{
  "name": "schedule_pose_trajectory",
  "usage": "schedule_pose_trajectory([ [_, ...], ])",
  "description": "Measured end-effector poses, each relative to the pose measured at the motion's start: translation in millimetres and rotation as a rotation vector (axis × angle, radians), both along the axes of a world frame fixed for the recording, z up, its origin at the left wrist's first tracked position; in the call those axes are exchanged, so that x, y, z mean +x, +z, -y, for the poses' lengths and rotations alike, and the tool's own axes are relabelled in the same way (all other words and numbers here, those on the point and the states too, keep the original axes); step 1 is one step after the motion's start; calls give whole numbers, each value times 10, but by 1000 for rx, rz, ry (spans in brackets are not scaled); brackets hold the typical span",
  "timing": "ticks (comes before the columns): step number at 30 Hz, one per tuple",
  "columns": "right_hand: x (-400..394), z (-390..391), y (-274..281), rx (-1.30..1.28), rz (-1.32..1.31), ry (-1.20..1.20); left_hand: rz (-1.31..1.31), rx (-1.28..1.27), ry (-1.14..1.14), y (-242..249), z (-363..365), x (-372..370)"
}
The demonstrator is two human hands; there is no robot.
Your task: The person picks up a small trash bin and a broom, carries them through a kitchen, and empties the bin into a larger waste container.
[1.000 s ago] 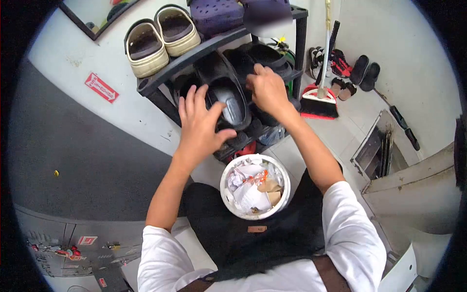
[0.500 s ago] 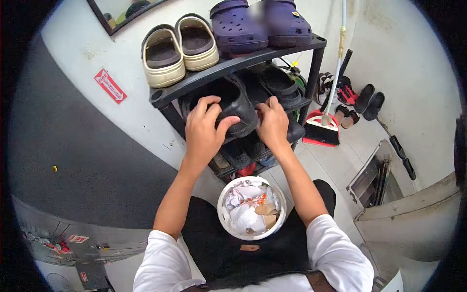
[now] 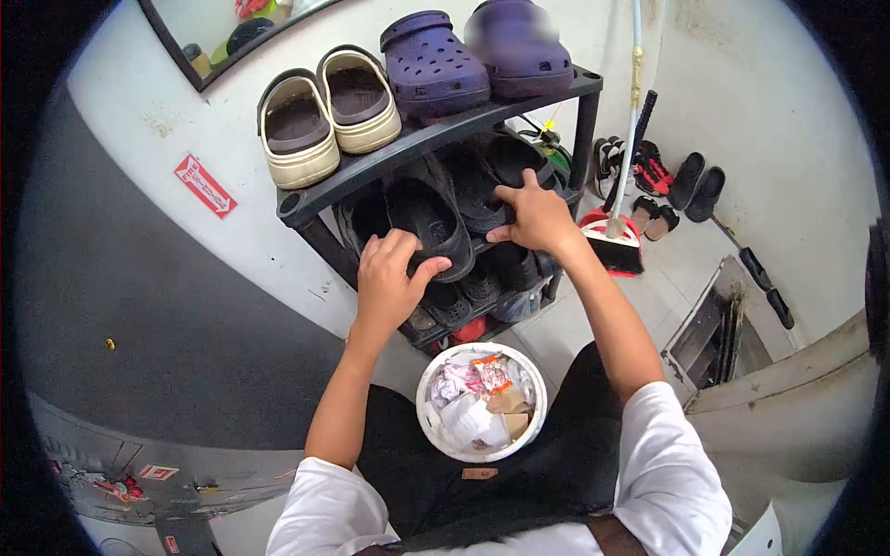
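Observation:
My left hand [image 3: 389,283] is closed around the heel end of a black clog [image 3: 428,213] on the rack's middle shelf, thumb on the near side. Just right of it, my right hand [image 3: 538,218] has its thumb and fingers on the heel of another black clog [image 3: 468,185]. The toes of these clogs reach back under the top shelf and are partly hidden. More black footwear lies beside them on that shelf.
The black shoe rack [image 3: 436,137] bears cream clogs [image 3: 301,139] and purple clogs [image 3: 436,69] on top. A white bucket of paper scraps [image 3: 424,408] stands between my knees. A broom [image 3: 616,252] and several shoes [image 3: 691,181] are on the floor at right.
The black clog in my left hand has lowered and tipped, showing more of its inside. My right hand has moved right and up, from that clog's side to the neighbouring one.

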State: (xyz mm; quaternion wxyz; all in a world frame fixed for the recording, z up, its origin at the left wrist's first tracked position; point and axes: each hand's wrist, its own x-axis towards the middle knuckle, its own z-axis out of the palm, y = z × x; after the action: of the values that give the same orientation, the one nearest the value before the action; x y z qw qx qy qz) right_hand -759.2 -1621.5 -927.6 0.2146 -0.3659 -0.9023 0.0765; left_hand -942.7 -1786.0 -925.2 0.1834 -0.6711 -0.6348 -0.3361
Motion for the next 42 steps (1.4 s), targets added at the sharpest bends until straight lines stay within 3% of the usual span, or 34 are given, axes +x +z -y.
schedule_pose_trajectory([
  [3,64,182,-103,223,-125,84,4,39,-113,46,148,17],
  [6,51,332,-147,230,-224,100,-74,12,-76,138,297,25],
  [11,0,641,-294,312,-442,-4,69,-10,-86,131,451,-15],
  [16,13,665,-303,149,-530,-140,105,3,-110,94,525,-39],
  [18,-1,494,-264,194,-560,-125,84,98,-98,39,486,-2],
  [22,16,269,-310,224,-467,-78,37,45,-37,-94,368,-21],
  [25,3,134,-754,186,-322,32,-65,124,-55,-330,92,-137],
  [28,17,262,-1103,21,-694,117,-114,132,44,-498,-38,-133],
  [29,31,221,-1218,102,-843,101,-124,241,-17,-517,-79,-112],
  [31,143,199,-1446,-22,-1047,-23,-122,363,-154,-532,-87,54],
  [32,214,96,-1665,-43,-1083,-76,-42,363,-245,-698,-86,155],
  [34,286,-127,-2292,-127,-1062,-155,45,123,-441,-1189,-104,345],
  [36,439,-271,-2696,-254,-920,-225,116,-206,-367,-1624,-224,533],
  [39,697,-451,-2974,-312,-756,-372,87,-245,-230,-2236,-565,568],
  [41,798,-467,-3107,-116,-605,-293,104,-361,19,-2439,-717,662],
  [42,831,-509,-3121,-120,-607,-301,101,-367,14,-2492,-855,711],
])
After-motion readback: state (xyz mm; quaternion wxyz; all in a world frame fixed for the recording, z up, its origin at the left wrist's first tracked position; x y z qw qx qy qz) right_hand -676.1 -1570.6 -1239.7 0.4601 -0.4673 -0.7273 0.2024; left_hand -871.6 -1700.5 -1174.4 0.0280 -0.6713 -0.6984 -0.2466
